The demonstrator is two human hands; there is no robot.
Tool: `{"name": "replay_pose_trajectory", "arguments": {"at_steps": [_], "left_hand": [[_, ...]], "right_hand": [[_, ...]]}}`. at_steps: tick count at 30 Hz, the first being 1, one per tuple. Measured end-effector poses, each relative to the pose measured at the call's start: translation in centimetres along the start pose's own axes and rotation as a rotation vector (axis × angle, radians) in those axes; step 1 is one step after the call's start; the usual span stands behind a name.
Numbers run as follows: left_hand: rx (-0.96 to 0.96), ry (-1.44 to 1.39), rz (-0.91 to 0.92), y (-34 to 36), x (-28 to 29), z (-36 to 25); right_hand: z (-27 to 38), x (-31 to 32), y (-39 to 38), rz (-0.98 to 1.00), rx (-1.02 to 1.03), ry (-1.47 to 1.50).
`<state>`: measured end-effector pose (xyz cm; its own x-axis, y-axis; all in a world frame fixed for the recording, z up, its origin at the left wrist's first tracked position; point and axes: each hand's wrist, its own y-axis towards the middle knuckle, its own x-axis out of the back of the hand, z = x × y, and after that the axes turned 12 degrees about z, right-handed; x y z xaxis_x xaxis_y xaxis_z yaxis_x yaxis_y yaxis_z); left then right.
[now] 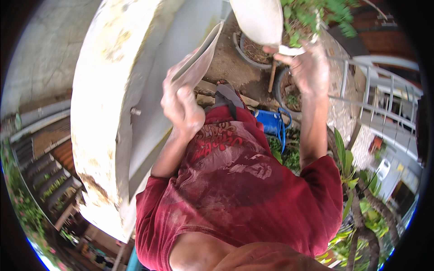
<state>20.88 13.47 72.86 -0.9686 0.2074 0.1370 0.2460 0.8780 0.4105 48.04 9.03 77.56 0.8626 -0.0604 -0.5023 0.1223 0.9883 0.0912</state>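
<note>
My left hand [183, 104] is closed around a pale, flat, bendable piece [203, 61]. The piece is curved and sticks up from my fingers toward the far side. On the right my raised right hand [309, 70] is coated with pale dust or paste and partly blurred. Its thumb and a finger meet the lower corner of a white rounded flat piece [258, 20], seemingly pinching it. Left of my left hand stands a large white curved panel [106, 104], stained yellow and brown along its outer face; neither hand touches it.
Past my hands are a round grey planter [246, 56] with a wooden stick, and another planter [288, 86]. A blue plastic container [269, 121] lies beside my legs. Metal railing [379, 90] runs along the right, with leafy branches [359, 198] nearer me.
</note>
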Motion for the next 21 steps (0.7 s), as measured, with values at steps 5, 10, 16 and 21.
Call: {"name": "replay_pose_trajectory", "arguments": {"at_steps": [5,10,16,21], "left_hand": [[0.206,-0.015,0.209,-0.1,-5.3,9.0],[0.243,0.204,0.302,-2.3,-8.0,17.2],[0.632,0.209,0.294,-5.3,-8.8,22.3],[0.89,0.208,0.324,-6.7,-11.7,27.9]], "right_hand": [[-10.0,5.9,-4.4,-0.445,-0.031,0.016],[-21.2,16.0,-6.6,-0.686,-0.096,0.109],[-36.9,30.6,-7.7,-0.888,-0.154,0.242],[-45.0,41.6,-2.2,-0.921,-0.15,0.227]]}}
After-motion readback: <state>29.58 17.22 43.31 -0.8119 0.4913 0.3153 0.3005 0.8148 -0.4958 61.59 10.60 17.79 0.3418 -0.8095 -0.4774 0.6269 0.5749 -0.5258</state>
